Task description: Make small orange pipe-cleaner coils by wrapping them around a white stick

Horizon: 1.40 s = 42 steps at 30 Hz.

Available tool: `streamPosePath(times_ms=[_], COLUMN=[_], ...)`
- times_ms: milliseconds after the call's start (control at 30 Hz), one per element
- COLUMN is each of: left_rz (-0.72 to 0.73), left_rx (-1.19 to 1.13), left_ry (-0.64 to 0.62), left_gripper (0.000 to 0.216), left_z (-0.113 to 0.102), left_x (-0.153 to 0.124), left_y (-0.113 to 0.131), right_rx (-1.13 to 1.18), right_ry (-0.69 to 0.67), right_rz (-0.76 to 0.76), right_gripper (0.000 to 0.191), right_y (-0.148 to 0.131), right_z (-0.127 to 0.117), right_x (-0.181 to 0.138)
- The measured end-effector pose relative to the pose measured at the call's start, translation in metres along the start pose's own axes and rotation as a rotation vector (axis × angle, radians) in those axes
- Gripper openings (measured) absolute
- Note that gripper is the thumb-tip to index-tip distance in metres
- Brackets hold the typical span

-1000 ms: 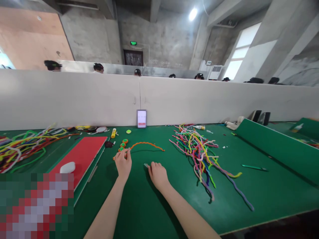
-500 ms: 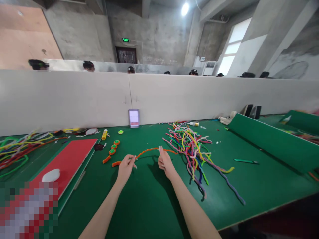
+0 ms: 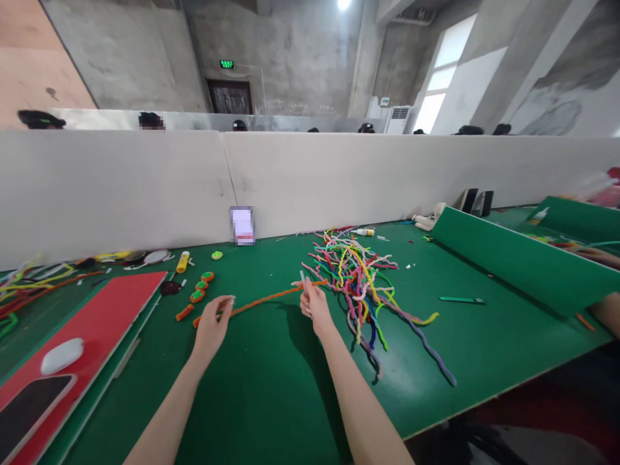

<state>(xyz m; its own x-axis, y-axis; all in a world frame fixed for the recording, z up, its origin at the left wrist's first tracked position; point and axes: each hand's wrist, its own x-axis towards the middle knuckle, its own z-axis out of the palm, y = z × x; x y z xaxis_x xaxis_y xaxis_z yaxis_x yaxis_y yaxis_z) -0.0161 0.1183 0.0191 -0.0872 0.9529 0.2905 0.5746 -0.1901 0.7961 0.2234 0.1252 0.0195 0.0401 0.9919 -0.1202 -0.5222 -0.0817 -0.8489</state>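
An orange pipe cleaner [image 3: 268, 298] stretches almost straight between my two hands above the green table. My left hand [image 3: 213, 326] pinches it at its left part, with fingers curled. Left of that hand a thicker orange end [image 3: 196, 321] sticks out; whether it joins the pipe cleaner is hidden. My right hand [image 3: 316, 307] is closed round the other part, and the orange tip runs on past it. A thin pale stick [image 3: 303, 279] stands up from the right fingers. Orange rolls with green tops [image 3: 197, 295] and a short orange piece [image 3: 185, 312] lie beyond my left hand.
A tangled pile of coloured pipe cleaners [image 3: 358, 278] lies to the right, with a green cutter [image 3: 461, 299] beyond. At left sits a red folder [image 3: 111, 316] bearing a white case [image 3: 62, 356] and a phone [image 3: 36, 407]. A green board [image 3: 513, 258] stands at right, near another person's hand [image 3: 598, 257].
My view has turned a little to the right. My hands are farther apart, and the orange pipe cleaner has gone from arched to nearly straight. Another person's hand now shows at right.
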Motion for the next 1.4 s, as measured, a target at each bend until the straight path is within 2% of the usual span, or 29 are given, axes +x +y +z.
streamPosePath(times_ms=[67, 100, 200, 267, 367, 433, 533, 633, 900, 1033, 1200, 1400], left_rz=[0.136, 0.204, 0.325, 0.268, 0.012, -0.091, -0.119, -0.069, 0.037, -0.025, -0.095, -0.223], left_rx=[0.268, 0.316, 0.248, 0.116, -0.150, -0.217, -0.206, -0.155, -0.015, 0.007, -0.020, -0.248], left_ry=[0.148, 0.162, 0.054, -0.048, -0.279, -0.371, -0.390, -0.358, -0.346, -0.349, -0.266, -0.379], left_gripper=[0.030, 0.029, 0.033, 0.039, 0.040, 0.040, 0.037, 0.033, 0.033, 0.035, 0.037, 0.036], left_z=[0.003, 0.006, 0.022, 0.035, 0.051, 0.054, 0.050, 0.042, 0.034, 0.025, 0.011, 0.000], left_x=[-0.005, -0.008, -0.022, -0.029, -0.033, -0.032, -0.029, -0.028, -0.026, -0.022, -0.017, -0.020], left_y=[0.009, 0.016, 0.033, 0.039, 0.039, 0.038, 0.040, 0.041, 0.032, 0.029, 0.029, 0.043], right_rx=[-0.014, -0.014, -0.036, -0.076, -0.138, -0.154, -0.152, -0.159, -0.202, -0.219, -0.135, 0.059], right_ry=[-0.032, -0.058, -0.159, -0.238, -0.329, -0.360, -0.358, -0.326, -0.341, -0.322, -0.232, -0.244], right_rz=[-0.005, 0.000, 0.061, 0.107, 0.140, 0.151, 0.144, 0.103, 0.031, 0.022, 0.073, 0.212], right_gripper=[0.043, 0.042, 0.041, 0.042, 0.042, 0.043, 0.042, 0.040, 0.039, 0.040, 0.038, 0.036], right_y=[-0.002, -0.001, 0.005, 0.011, 0.016, 0.017, 0.017, 0.017, 0.018, 0.022, 0.026, 0.023], right_z=[0.005, 0.008, 0.017, 0.022, 0.026, 0.027, 0.025, 0.020, 0.011, 0.012, 0.008, 0.004], right_x=[-0.003, -0.004, -0.008, -0.012, -0.015, -0.016, -0.014, -0.008, -0.001, -0.003, -0.002, 0.005])
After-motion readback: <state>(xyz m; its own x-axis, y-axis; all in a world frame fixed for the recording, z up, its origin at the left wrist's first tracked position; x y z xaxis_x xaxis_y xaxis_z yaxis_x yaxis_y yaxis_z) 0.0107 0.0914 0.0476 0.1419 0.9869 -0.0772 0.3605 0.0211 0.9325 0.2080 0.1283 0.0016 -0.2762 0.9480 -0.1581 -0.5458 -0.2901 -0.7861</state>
